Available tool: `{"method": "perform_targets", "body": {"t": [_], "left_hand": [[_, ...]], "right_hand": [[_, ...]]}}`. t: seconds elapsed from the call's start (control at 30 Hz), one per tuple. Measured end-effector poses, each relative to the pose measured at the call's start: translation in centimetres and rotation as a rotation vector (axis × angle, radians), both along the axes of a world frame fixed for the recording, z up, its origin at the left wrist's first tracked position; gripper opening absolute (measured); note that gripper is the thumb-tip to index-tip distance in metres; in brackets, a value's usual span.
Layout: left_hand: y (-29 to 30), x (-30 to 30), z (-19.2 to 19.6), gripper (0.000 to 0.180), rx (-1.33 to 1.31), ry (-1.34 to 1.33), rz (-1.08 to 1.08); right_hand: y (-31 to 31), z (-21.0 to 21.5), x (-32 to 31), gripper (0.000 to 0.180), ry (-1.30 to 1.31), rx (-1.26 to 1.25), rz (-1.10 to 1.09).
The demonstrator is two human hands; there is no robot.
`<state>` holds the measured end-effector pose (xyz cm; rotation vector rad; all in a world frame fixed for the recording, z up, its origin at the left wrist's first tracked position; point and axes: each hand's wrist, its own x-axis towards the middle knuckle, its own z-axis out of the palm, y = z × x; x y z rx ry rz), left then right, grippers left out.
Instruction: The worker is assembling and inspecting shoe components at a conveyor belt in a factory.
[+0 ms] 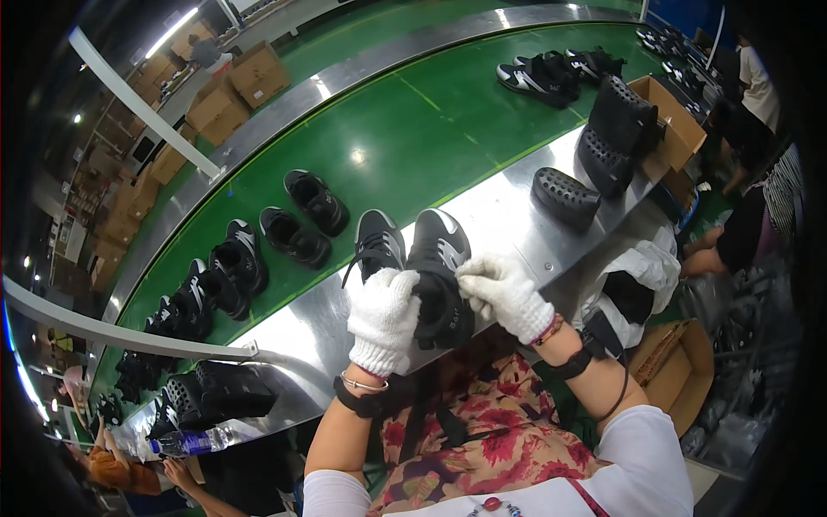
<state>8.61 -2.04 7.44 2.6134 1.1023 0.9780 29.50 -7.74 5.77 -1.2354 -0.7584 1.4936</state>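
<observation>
Two black sneakers with grey-silver toes stand side by side on the metal ledge, toes pointing away from me: a left sneaker point(380, 234) with a loose dark lace at its side, and a right sneaker point(439, 250). My left hand point(382, 319), in a white knit glove, is closed over the back of the left one, beside the opening of the right one. What its curled fingers grip is hidden. Also gloved in white, my right hand point(506, 295) is closed in a pinch at the right sneaker's outer side. Whatever lies between those fingertips is too small to make out.
A green conveyor belt point(396, 129) carries several black sneakers point(237, 263) at left and others point(543, 77) far right. Black perforated shoe forms point(566, 198) sit right on the metal ledge point(508, 233). A cardboard box point(672, 370) stands beside me; co-workers flank both sides.
</observation>
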Motion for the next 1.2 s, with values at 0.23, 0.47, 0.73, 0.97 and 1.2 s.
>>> {"method": "perform_targets", "body": {"t": [0.23,0.47,0.73,0.97,1.2], "left_hand": [[0.6,-0.5,-0.6,0.028,0.010,-0.036,0.050],[-0.9,-0.8,0.9,0.023,0.090,-0.147,-0.043],[-10.1,-18.9,3.6,0.045,0.593,-0.060,0.792],[-11.4,-27.7,-0.8,0.084,0.145,-0.365,1.271],[-11.8,-28.0,-1.8,0.079,-0.012,-0.384,1.180]], "right_hand": [[1.1,-0.9,0.3,0.030,-0.525,0.318,0.110],[3.1,-0.4,-2.5,0.039,-1.220,0.513,0.115],[6.5,6.1,2.9,0.029,-1.577,0.534,0.267],[5.3,10.4,-23.5,0.029,-0.579,0.907,0.704],[7.8,8.9,-39.5,0.035,-0.869,0.975,0.969]]}}
